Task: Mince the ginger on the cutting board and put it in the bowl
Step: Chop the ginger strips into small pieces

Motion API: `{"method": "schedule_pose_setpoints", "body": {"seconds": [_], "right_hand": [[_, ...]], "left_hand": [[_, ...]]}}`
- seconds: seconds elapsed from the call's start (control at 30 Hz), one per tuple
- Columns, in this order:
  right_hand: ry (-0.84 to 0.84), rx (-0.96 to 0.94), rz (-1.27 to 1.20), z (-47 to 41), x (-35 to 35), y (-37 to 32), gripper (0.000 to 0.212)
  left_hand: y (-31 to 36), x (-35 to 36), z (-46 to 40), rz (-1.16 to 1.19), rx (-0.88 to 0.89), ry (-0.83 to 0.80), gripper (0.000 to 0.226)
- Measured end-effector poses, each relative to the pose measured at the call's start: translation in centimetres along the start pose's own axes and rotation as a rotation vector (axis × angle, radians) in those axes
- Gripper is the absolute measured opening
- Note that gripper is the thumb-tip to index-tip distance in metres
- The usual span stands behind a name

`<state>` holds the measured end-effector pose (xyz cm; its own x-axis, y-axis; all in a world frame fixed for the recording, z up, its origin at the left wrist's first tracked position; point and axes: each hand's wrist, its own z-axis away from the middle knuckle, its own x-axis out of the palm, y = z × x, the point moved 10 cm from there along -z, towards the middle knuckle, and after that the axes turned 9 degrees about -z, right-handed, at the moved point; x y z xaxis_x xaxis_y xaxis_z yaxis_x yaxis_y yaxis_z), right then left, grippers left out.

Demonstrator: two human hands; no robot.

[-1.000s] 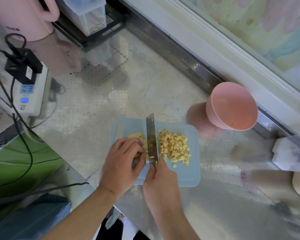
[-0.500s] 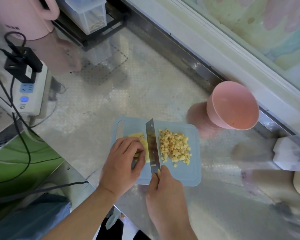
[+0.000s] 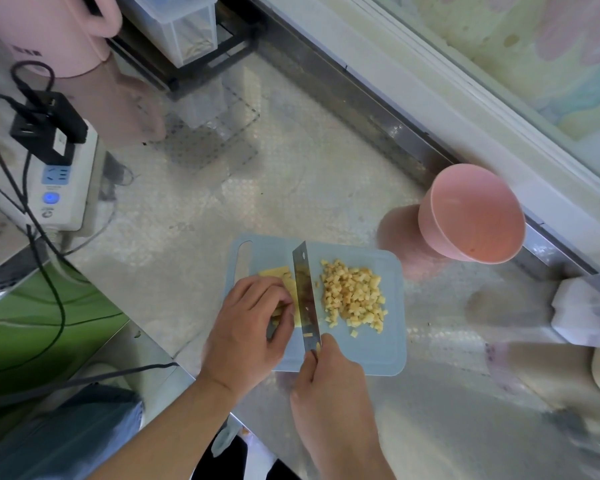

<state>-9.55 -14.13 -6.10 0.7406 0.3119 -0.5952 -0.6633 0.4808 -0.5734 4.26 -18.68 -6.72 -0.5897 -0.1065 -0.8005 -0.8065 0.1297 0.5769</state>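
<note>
Your left hand [image 3: 248, 320] pins the ginger slices [image 3: 284, 277] on the cutting board [image 3: 361, 355] | right hand [image 3: 329, 386] wrapped round the knife [image 3: 305, 296] | diced pile [image 3: 354, 296] right of blade: light, loose, likely scatters, scoop under it | bowl [image 3: 471, 216] far right, empty.

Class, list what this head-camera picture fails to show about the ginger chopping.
- Knife handle: hidden inside the right hand.
- Uncut ginger: mostly covered by the left hand.
- White object at the right edge: blurred, cut off.
</note>
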Motion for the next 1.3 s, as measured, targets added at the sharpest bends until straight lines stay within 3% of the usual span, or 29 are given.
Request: {"method": "schedule_pose_setpoints", "body": {"seconds": [0.2,0.3,0.57,1.3], "right_hand": [[-0.065,0.014,0.125,-1.5,0.7,-0.5,0.013],[-0.019,0.009,0.022,-2.3,0.5,-0.7,0.008],[0.053,-0.1,-0.074,-0.7,-0.8,-1.1,0.013],[0.012,-0.039,-0.035,0.4,-0.3,-0.4,0.022]], "left_hand": [[0.0,0.0,0.0,-0.001,-0.001,-0.001,0.007],[0.0,0.1,0.0,-0.007,0.005,-0.009,0.006],[-0.1,0.0,0.2,0.031,-0.016,-0.003,0.005],[-0.3,-0.1,0.2,0.021,-0.047,-0.017,0.008]]}}
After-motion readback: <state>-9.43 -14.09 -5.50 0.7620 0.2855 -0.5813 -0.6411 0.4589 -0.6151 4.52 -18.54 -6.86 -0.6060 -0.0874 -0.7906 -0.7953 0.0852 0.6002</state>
